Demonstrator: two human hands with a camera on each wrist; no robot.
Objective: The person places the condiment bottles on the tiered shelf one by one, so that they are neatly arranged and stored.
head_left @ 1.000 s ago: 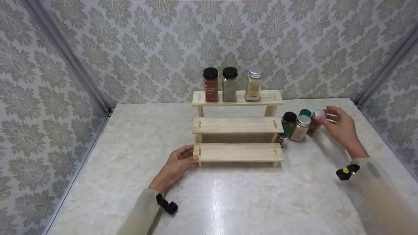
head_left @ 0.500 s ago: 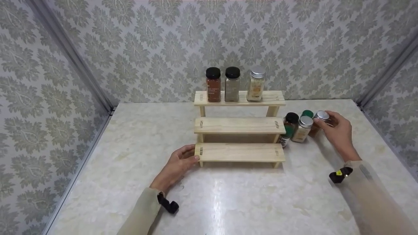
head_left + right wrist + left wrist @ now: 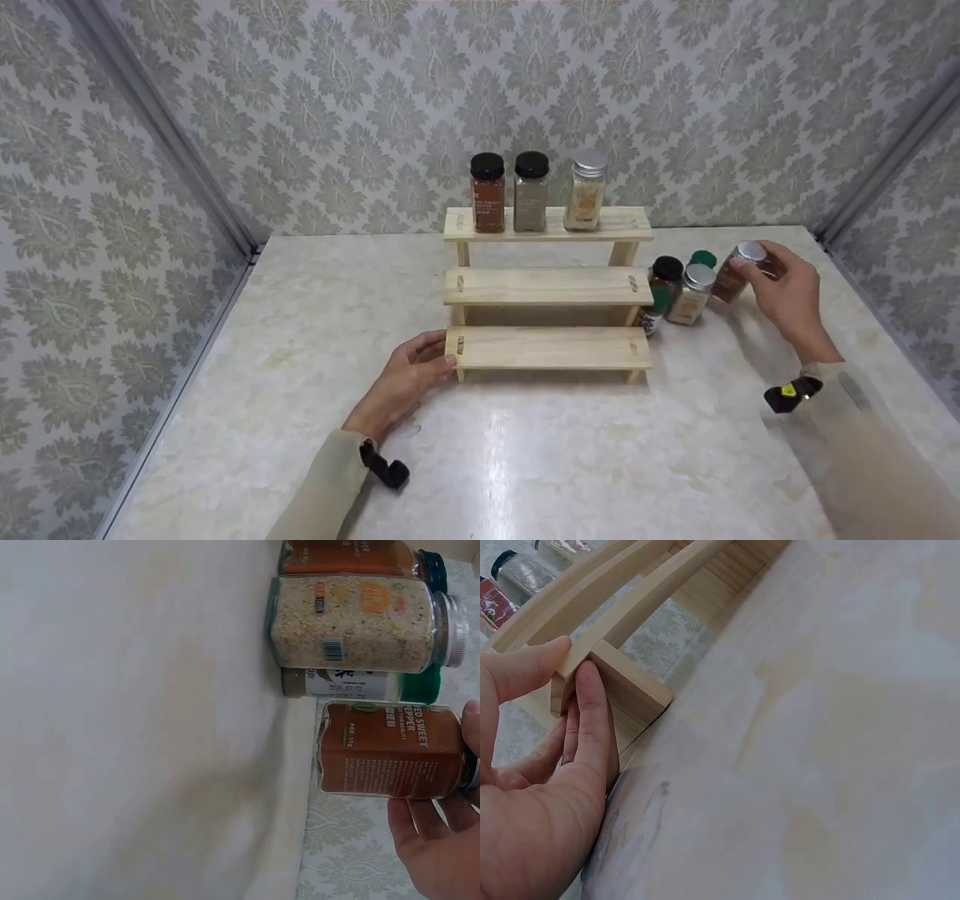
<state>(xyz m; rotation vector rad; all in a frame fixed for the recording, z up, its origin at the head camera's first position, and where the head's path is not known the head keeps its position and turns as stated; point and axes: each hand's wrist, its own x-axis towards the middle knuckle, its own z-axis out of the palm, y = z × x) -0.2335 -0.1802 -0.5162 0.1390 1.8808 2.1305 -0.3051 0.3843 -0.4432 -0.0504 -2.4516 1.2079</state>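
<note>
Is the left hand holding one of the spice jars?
No, the left hand grips the left end of the lowest wooden shelf.

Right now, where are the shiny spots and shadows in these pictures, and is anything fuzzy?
Head view: glare streaks the table in front of the wooden rack, the right sleeve looks hazy; left wrist view: dim, distant jars soft; right wrist view: soft shadow on the table.

At the right wrist view's right, you can read "SWEET" and "EPPER" on the red-brown jar (image 3: pixel 382 756); upper right, the grain-filled jar (image 3: pixel 367 626) shows you a barcode (image 3: pixel 332 649)
</note>
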